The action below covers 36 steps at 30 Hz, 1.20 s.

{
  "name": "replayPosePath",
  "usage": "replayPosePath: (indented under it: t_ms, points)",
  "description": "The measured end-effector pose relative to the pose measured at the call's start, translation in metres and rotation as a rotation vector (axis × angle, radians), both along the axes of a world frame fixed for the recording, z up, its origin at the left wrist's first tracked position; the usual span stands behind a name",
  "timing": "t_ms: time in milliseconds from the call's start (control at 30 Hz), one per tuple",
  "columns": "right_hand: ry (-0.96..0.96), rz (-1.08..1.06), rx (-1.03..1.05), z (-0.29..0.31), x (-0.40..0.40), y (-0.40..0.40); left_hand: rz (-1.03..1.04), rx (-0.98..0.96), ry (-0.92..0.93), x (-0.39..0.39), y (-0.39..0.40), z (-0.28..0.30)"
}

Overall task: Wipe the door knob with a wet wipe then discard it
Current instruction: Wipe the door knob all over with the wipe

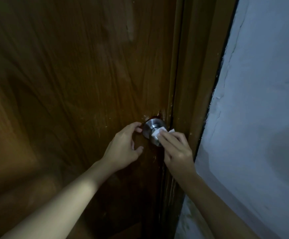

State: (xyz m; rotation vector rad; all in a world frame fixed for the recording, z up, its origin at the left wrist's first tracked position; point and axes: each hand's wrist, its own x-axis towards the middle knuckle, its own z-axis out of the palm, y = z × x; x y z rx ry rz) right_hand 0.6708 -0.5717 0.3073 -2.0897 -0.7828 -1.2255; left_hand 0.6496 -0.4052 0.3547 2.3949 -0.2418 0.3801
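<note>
Two bare arms reach up from the bottom. The right hand (176, 149) presses a white wet wipe (158, 132) with its fingers onto the shiny metal door knob (150, 129). The left hand (124, 147) is just beside the knob, fingers curled loose and holding nothing. The knob sits on a brown wooden door (80, 75), near the door frame (197, 83). A pale wall (260, 100) is on the right.
</note>
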Motion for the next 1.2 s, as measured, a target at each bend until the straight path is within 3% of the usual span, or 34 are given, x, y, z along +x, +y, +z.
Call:
replayPosePath:
  t_ms: [133, 300, 433, 533, 600, 700, 833, 1067, 1200]
  points:
    - [0.008, 0.079, -0.226, -0.021, -0.007, -0.007, -0.014, 0.003, -0.009, -0.001, -0.002, -0.007]
    - [-0.125, 0.066, -0.021, 0.008, -0.016, 0.002, -0.023, -0.019, -0.029, -0.004, 0.001, -0.006]
    - [0.168, 0.05, -0.187, 0.005, 0.001, 0.017, -0.006, -0.081, -0.015, -0.009, -0.002, -0.004]
    - [0.17, 0.058, -0.424, -0.022, -0.001, 0.018, -0.038, -0.111, -0.01, -0.014, -0.004, -0.006]
    - [0.27, 0.147, -0.291, -0.028, -0.013, 0.016, -0.059, -0.114, 0.026, -0.017, -0.005, -0.011]
    - [0.422, 0.234, 0.096, -0.028, -0.03, 0.014, -0.076, -0.173, 0.144, -0.021, -0.004, -0.02]
    - [0.756, 0.369, 0.54, -0.019, -0.04, 0.012, -0.15, -0.402, 0.255, -0.024, -0.003, -0.028]
    - [0.915, 0.363, 0.416, -0.02, -0.039, -0.004, -0.084, -0.393, 0.236, -0.026, -0.009, -0.03]
    - [1.003, 0.424, 0.324, -0.012, -0.037, -0.013, 0.001, -0.582, 0.311, -0.022, -0.013, -0.03]
